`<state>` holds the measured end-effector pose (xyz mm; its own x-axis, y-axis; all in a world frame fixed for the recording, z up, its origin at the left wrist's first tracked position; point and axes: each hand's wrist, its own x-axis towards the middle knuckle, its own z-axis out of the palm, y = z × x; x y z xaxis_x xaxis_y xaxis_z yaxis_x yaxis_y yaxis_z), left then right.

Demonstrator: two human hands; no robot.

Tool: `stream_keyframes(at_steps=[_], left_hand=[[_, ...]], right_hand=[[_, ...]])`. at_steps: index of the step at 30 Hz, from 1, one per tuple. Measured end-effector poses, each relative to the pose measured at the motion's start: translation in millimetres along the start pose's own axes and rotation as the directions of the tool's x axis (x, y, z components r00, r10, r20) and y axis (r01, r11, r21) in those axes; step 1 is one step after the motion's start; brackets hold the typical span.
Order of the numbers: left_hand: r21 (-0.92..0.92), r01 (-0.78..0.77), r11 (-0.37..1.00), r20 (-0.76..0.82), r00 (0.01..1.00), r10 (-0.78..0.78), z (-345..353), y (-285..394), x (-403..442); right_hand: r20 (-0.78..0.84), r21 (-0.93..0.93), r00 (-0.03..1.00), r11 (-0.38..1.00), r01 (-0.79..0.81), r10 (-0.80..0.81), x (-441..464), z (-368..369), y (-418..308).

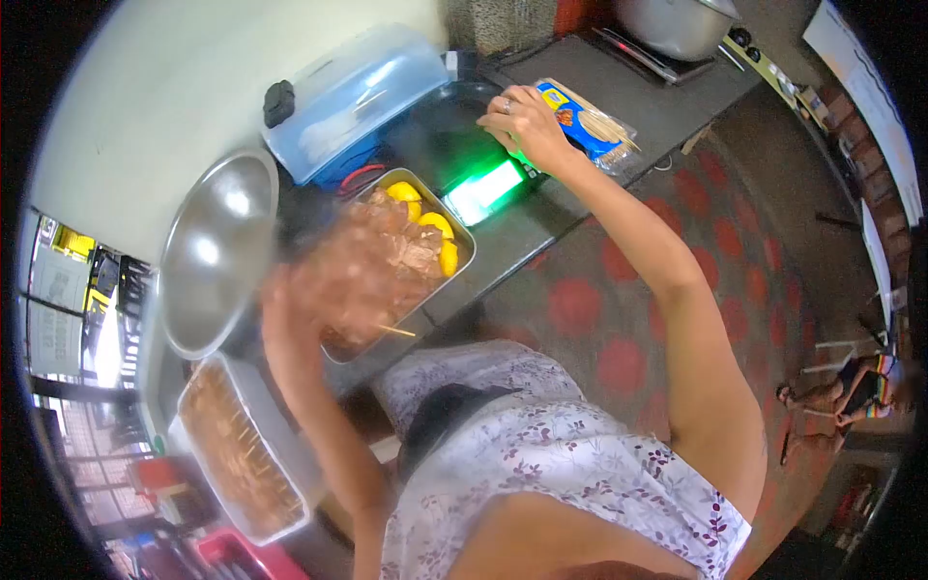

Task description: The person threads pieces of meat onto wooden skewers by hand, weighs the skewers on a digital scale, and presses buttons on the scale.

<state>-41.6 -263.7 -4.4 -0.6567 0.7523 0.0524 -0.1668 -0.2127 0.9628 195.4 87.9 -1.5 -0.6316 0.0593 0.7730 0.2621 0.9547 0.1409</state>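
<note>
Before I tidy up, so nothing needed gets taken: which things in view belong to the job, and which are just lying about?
Seemingly part of the job:
metal tray, meat, yellow pieces
wooden stick
stick packet
filled white tray
green-lit device, perhaps

Apparently just lying about:
silver bowl
blue translucent container
metal pot

The meat [418,253] is pinkish-brown, the packet [583,120] blue-and-yellow, the clothing [556,454] leaf-patterned white.

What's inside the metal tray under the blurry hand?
The metal tray holds what looks like meat and some yellow pieces. The blurred left hand covers part of it, and the tray's bottom is hidden too, so I can't tell what's there.
</note>
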Motion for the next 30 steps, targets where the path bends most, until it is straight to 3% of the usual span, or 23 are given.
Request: stream_keyframes(at_steps=[1, 4, 7, 9, 11, 14, 16, 18, 20, 21, 23, 25, 27, 29, 30], left_hand=[[-0.209, 0.042, 0.977, -0.047, 0.998, -0.053, 3, 0, -1], [-0.148, 0.049, 0.988, 0.002, 0.999, -0.049, -2, -5, 1], [-0.144, 0.074, 0.987, 0.014, 0.997, -0.073, -2, -6, 0], [-0.170, 0.082, 0.982, 0.014, 0.997, -0.081, -3, -6, 0], [-0.166, 0.056, 0.985, -0.004, 0.998, -0.058, -3, -7, 0], [-0.240, 0.051, 0.969, 0.074, 0.997, -0.034, -7, -9, -1], [-0.239, 0.058, 0.969, 0.037, 0.998, -0.051, -12, -14, 2], [-0.231, 0.060, 0.971, -0.002, 0.998, -0.062, -20, -24, 7], [0.086, -0.055, 0.995, 0.055, 0.997, 0.050, -22, -36, 21], [0.091, -0.058, 0.994, 0.046, 0.997, 0.054, -14, -30, 25], [-0.138, 0.072, 0.988, 0.056, 0.996, -0.065, 6, -17, 30], [0.088, -0.010, 0.996, 0.023, 1.000, 0.008, 28, 5, 22], [0.111, -0.011, 0.994, -0.002, 1.000, 0.011, 34, 18, 19], [-0.038, 0.069, 0.997, 0.010, 0.998, -0.069, 42, 35, 14], [0.027, 0.059, 0.998, -0.016, 0.998, -0.059, 40, 36, 17]], right_hand=[[0.004, -0.007, 1.000, 1.000, -0.012, 0.012, 0, -2, 1], [0.224, 0.142, 0.974, 0.990, 0.008, -0.040, 0, -7, 7], [0.298, 0.302, 0.954, 0.951, -0.072, -0.023, 1, -10, 13], [0.256, 0.321, 0.967, 0.943, -0.084, -0.001, -1, -10, 23], [0.185, 0.239, 0.973, 0.955, -0.178, 0.135, -4, -17, 40], [0.221, 0.132, 0.917, 0.921, -0.367, 0.333, -24, -24, 60], [0.262, 0.091, 0.854, 0.870, -0.485, 0.448, -33, -20, 59], [0.265, 0.146, 0.892, 0.899, -0.413, 0.367, -27, -18, 32], [0.339, 0.192, 0.914, 0.934, -0.300, 0.223, -16, -18, 8], [0.301, 0.166, 0.941, 0.964, -0.209, 0.152, -17, -9, 1], [0.282, 0.113, 0.959, 0.991, -0.078, 0.043, -12, 4, -5], [0.228, 0.076, 0.972, 0.995, -0.069, 0.050, -8, 11, -11], [0.150, 0.074, 0.989, 0.997, -0.007, -0.004, -2, 10, -14], [0.042, 0.089, 0.999, 0.996, 0.023, -0.027, 7, 0, -27], [0.037, 0.126, 0.999, 0.992, 0.030, -0.035, 11, -6, -37]])
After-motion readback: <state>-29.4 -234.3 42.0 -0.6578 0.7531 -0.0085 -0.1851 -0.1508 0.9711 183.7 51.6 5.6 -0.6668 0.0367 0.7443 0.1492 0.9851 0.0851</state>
